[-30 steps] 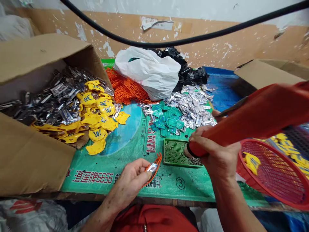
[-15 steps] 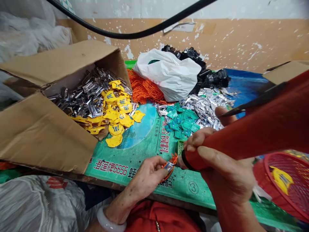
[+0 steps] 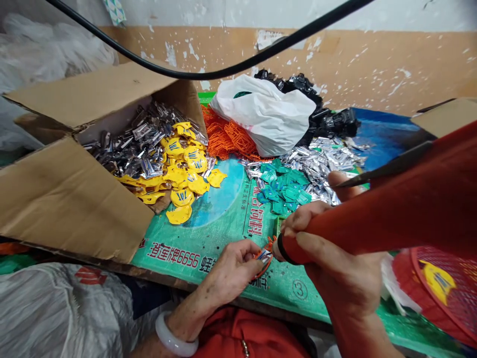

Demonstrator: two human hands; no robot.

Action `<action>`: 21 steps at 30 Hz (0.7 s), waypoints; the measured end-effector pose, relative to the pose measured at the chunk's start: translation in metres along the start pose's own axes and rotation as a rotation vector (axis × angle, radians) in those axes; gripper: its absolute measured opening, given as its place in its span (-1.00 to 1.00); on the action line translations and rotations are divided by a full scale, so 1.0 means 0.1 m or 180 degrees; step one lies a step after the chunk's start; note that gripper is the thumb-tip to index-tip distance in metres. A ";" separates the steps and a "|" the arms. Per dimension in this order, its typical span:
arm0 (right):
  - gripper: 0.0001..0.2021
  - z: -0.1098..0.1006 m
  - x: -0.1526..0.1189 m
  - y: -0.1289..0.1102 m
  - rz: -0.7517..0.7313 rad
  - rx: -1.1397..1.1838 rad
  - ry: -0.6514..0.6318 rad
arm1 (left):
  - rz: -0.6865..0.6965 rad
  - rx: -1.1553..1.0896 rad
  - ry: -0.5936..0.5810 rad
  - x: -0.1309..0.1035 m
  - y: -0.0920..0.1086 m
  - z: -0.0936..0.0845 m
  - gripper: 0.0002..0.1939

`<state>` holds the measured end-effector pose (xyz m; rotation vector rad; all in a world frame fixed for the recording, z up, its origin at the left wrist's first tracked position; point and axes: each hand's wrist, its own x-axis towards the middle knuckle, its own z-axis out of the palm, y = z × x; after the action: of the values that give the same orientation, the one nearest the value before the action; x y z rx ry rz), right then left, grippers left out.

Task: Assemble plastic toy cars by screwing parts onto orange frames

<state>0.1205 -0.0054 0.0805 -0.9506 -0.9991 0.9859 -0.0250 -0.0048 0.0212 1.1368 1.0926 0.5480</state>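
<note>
Low in the middle of the head view, my left hand (image 3: 233,266) pinches a bit of orange netting with a small silver packet (image 3: 264,255) inside. My right hand (image 3: 335,263) is wrapped round a thick red tube (image 3: 372,219). The tube slants down to the left, with a black band (image 3: 286,248) near its end, close to the netting. A dark pointed blade (image 3: 387,164) lies along the tube's upper side; its handle is hidden. Just beyond the tube's end is a small green perforated piece (image 3: 278,224), partly covered by my right fingers.
A cardboard box (image 3: 112,179) on the left spills silver packets and yellow printed pieces (image 3: 186,171). Green pieces (image 3: 285,186), silver packets (image 3: 331,159), orange netting (image 3: 231,136) and a white bag (image 3: 266,114) lie behind. A red basket (image 3: 439,298) stands right. A black cable (image 3: 208,74) hangs across the top.
The view has shifted slightly, so the cable hangs lower and the box appears farther right. Both hands keep their holds on the netting and the red tube, with little movement.
</note>
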 end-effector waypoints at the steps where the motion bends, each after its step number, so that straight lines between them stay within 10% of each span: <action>1: -0.70 0.00 -0.01 0.01 -0.0002 -0.0030 -0.0022 | -0.0018 -0.0026 -0.0007 0.00 0.01 0.00 -0.81; 21: -0.90 -0.03 -0.03 0.04 -0.0045 -0.0439 -0.0293 | -0.0182 -0.0315 0.0142 0.00 0.08 0.06 -0.93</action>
<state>0.1215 -0.0078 0.0755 -1.0177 -1.1615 0.9654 -0.0181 -0.0042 0.0283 1.0084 1.1210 0.5786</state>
